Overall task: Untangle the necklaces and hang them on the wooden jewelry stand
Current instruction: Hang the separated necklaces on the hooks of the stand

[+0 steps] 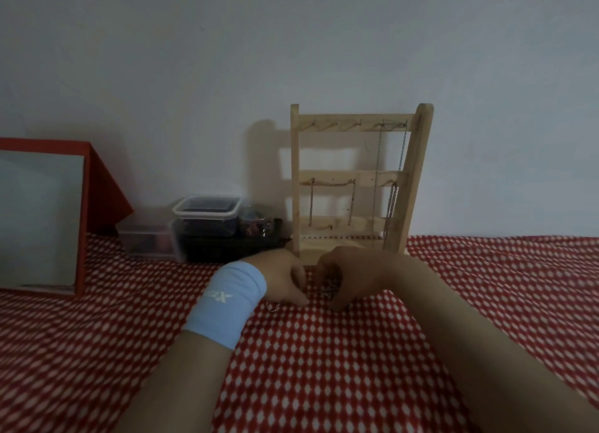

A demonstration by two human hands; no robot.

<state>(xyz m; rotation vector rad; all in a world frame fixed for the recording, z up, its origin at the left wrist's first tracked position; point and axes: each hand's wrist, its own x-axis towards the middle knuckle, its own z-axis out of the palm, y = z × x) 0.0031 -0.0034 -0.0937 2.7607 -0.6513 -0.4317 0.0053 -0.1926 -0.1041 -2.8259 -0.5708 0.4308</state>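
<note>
A tangle of thin silver necklaces (327, 288) lies on the red-and-white cloth just in front of the wooden jewelry stand (355, 180). My left hand (285, 278), with a light blue wristband, pinches the chain from the left. My right hand (350, 277) pinches it from the right, fingers curled down over the tangle. A small ring of chain (273, 307) pokes out under my left wrist. On the stand, several chains hang from hooks: one draped across the middle bar (332, 184) and long ones on the right side (390, 189). Much of the tangle is hidden by my fingers.
Clear plastic containers (207, 220) with dark contents stand left of the stand against the wall. A red-framed mirror (42, 219) leans at the far left. The patterned cloth (324, 351) covers the whole surface. A plain wall rises behind.
</note>
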